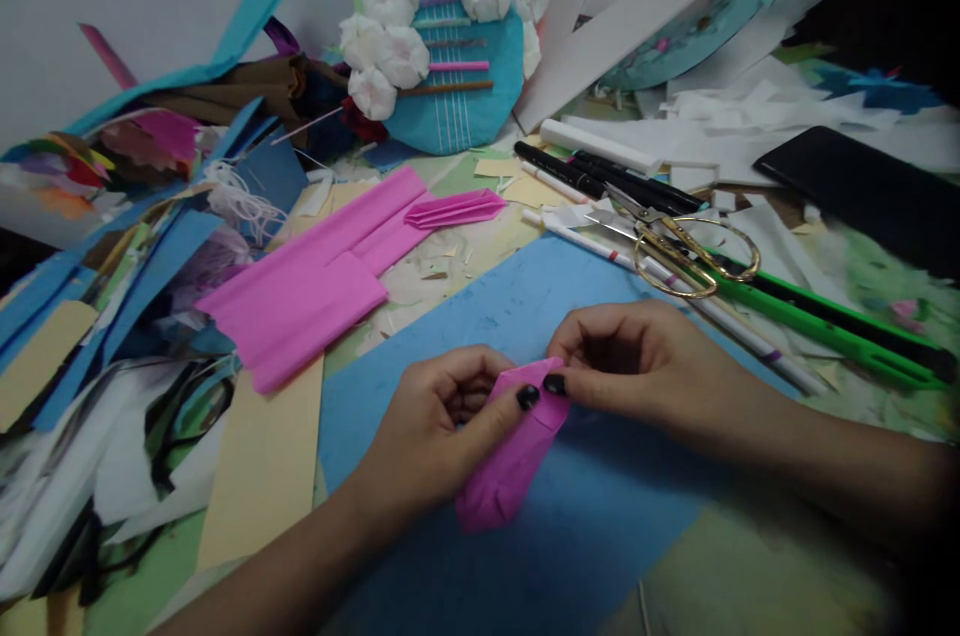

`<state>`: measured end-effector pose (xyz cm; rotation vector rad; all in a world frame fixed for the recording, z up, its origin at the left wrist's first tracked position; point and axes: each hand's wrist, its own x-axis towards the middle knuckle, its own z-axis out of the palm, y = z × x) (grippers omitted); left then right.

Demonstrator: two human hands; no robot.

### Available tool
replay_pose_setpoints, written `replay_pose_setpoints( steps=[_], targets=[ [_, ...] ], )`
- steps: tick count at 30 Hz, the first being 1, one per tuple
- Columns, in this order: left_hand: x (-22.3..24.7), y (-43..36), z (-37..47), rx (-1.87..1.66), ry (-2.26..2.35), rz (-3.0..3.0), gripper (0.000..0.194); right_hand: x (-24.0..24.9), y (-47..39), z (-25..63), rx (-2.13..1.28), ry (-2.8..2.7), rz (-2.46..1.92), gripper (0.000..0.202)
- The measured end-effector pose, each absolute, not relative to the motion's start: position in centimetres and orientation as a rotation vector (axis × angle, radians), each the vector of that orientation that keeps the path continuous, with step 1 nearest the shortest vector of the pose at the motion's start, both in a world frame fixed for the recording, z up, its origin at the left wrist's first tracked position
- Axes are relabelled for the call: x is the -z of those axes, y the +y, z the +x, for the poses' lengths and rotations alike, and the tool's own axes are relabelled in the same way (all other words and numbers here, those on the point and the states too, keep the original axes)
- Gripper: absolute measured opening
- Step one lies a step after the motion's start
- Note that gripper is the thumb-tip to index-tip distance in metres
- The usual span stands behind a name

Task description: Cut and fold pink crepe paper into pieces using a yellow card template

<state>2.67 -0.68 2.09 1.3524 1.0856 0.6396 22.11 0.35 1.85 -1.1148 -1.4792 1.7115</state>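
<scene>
A folded piece of pink crepe paper (504,481) is held between my two hands over a blue sheet (592,526). My left hand (442,421) grips its left side, the thumb pressed flat on the front and the fingers curled behind. At the upper right corner, my right hand (637,361) pinches the paper between thumb and bent fingers. The two thumb tips, with dark nails, are close together near the top edge. Beyond my left hand lie a larger pink crepe sheet (307,296) and a narrow pleated pink strip (457,209) with pointed ends.
Gold-handled scissors (679,251), a green box cutter (832,321), black pens (559,171) and a dark phone (862,186) lie at the right. A blue paper guitar (457,96) with white flowers stands behind. Paper scraps (135,456) crowd the left, beside a cream strip (262,476).
</scene>
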Motion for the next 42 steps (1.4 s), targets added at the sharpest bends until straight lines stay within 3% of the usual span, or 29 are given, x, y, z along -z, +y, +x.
replay_pose_setpoints(
  steps=[5,11,17,28,42],
  targets=[
    [-1.7,-1.0,2.5,-0.602,1.086,1.353,0.021,-2.0,0.3,22.4,-1.701,-1.499,-1.126,0.013],
    [-2.1,-0.6,2.2,-0.731,1.071,1.332,0.015,-2.1,0.6,22.5,-1.706,-1.477,-1.128,0.014],
    [-1.8,-0.4,1.6,-0.853,1.082,1.383,0.031,-1.8,0.4,22.5,-1.737,-1.473,-1.099,0.012],
    [-2.0,-0.4,1.8,-0.808,1.135,1.247,0.013,-1.7,0.4,22.6,-1.761,-1.487,-1.066,0.012],
    [-2.1,-0.3,1.7,-0.784,1.233,1.413,0.007,-1.8,0.4,22.5,-1.760,-1.533,-1.067,0.014]
  ],
)
